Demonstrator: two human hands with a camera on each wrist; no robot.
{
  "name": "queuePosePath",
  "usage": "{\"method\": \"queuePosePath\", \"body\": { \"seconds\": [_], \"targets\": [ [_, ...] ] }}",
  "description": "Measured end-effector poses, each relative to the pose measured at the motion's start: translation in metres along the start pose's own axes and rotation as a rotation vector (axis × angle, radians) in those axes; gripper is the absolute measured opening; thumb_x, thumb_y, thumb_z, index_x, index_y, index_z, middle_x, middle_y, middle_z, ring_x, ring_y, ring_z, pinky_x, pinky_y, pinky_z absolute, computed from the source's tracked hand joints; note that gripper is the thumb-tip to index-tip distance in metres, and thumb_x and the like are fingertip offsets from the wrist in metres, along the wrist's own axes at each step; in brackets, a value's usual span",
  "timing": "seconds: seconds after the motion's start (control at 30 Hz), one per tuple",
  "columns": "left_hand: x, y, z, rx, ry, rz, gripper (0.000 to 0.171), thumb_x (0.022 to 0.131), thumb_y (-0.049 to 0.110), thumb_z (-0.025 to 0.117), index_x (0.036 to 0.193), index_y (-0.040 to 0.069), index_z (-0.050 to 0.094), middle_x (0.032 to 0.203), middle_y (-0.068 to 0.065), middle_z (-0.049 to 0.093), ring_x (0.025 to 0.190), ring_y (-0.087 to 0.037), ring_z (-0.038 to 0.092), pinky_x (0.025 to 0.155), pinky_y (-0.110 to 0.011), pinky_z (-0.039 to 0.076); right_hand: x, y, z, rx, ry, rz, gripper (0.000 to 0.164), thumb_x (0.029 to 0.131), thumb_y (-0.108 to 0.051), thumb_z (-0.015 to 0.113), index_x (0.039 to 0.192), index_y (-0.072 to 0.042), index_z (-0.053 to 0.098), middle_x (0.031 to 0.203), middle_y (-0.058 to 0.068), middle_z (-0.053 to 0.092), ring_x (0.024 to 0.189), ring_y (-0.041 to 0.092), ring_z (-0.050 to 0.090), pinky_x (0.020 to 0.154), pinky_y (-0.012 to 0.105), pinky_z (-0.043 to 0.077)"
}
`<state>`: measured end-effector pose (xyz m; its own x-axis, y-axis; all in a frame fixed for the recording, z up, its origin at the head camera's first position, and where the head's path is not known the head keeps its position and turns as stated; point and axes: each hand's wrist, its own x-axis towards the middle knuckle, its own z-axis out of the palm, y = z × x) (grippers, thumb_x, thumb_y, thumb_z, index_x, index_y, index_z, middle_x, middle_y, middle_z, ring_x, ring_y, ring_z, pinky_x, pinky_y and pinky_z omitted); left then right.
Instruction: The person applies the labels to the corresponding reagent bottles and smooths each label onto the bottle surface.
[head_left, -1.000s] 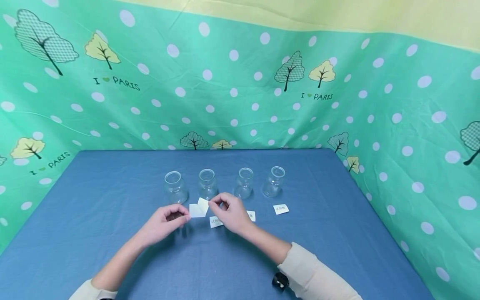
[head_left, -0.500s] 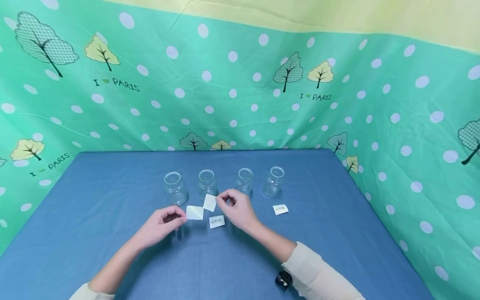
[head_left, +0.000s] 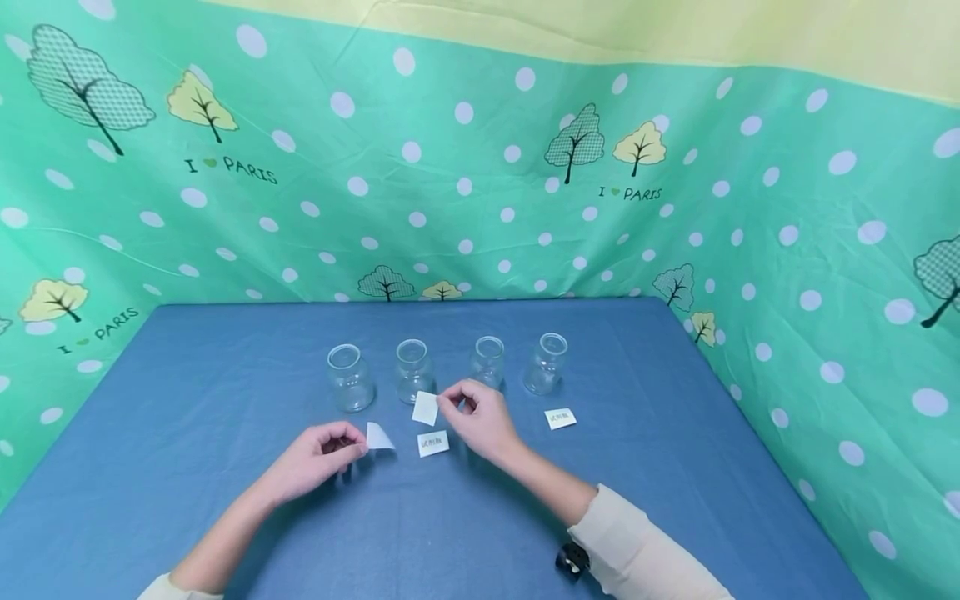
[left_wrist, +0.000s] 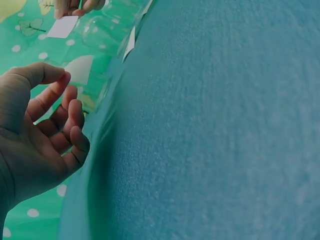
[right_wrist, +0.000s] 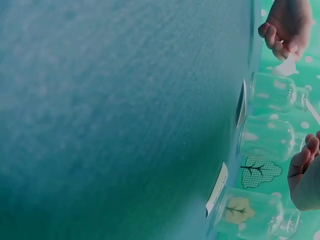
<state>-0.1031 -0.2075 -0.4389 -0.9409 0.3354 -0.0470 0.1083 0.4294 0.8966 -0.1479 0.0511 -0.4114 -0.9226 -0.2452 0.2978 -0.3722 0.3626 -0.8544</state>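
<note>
My left hand (head_left: 317,460) pinches a small white paper piece (head_left: 378,437) between thumb and forefinger; its edge is bent into a triangle shape. In the left wrist view that piece (left_wrist: 80,69) stands out past the fingertips. To the right, my right hand (head_left: 480,421) pinches a white square slip (head_left: 425,408) by its edge, in front of the second glass jar (head_left: 413,367) from the left. The two papers are apart. A handwritten label (head_left: 432,443) lies on the table just below the slip.
More clear glass jars stand in a row: one at the left (head_left: 351,379), another (head_left: 489,360) partly behind my right hand, and one at the right (head_left: 547,365). Another handwritten label (head_left: 560,418) lies before the rightmost jar. A dotted curtain (head_left: 465,183) hangs behind the blue table (head_left: 225,358).
The two white papers, which met earlier, have come apart. My left hand moved slightly left and down with its piece; my right hand shifted right with the slip.
</note>
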Motion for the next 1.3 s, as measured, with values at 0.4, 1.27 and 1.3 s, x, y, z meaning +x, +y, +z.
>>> {"method": "queuePosePath", "body": {
  "seconds": [0.4, 1.27, 1.3],
  "targets": [
    [-0.006, -0.004, -0.004, 0.097, 0.030, -0.013, 0.011, 0.089, 0.020, 0.062, 0.088, 0.010, 0.065, 0.075, -0.001, 0.061, 0.059, -0.002, 0.049, 0.055, -0.021, 0.042, -0.001, 0.004, -0.001, -0.021, -0.006, -0.003, 0.006, 0.083, -0.012, 0.066, 0.082, -0.009, 0.071, 0.066, 0.002, 0.058, 0.055, 0.004, 0.043, 0.051, 0.015, 0.036],
    [-0.014, -0.008, -0.017, 0.274, 0.038, -0.111, 0.009, 0.086, 0.019, 0.062, 0.084, 0.011, 0.065, 0.070, 0.003, 0.059, 0.058, 0.000, 0.048, 0.056, -0.019, 0.041, -0.001, 0.008, -0.001, 0.000, -0.013, 0.032, 0.005, 0.083, -0.012, 0.067, 0.083, -0.009, 0.071, 0.067, 0.004, 0.059, 0.055, 0.012, 0.046, 0.051, 0.015, 0.035],
    [-0.014, -0.008, -0.018, 0.277, 0.041, -0.116, 0.009, 0.086, 0.019, 0.062, 0.084, 0.011, 0.065, 0.070, 0.003, 0.059, 0.058, 0.000, 0.048, 0.056, -0.019, 0.041, -0.001, 0.008, -0.001, 0.002, -0.010, 0.031, 0.005, 0.083, -0.012, 0.067, 0.082, -0.009, 0.071, 0.067, 0.004, 0.059, 0.055, 0.012, 0.045, 0.050, 0.015, 0.035]
  ]
}}
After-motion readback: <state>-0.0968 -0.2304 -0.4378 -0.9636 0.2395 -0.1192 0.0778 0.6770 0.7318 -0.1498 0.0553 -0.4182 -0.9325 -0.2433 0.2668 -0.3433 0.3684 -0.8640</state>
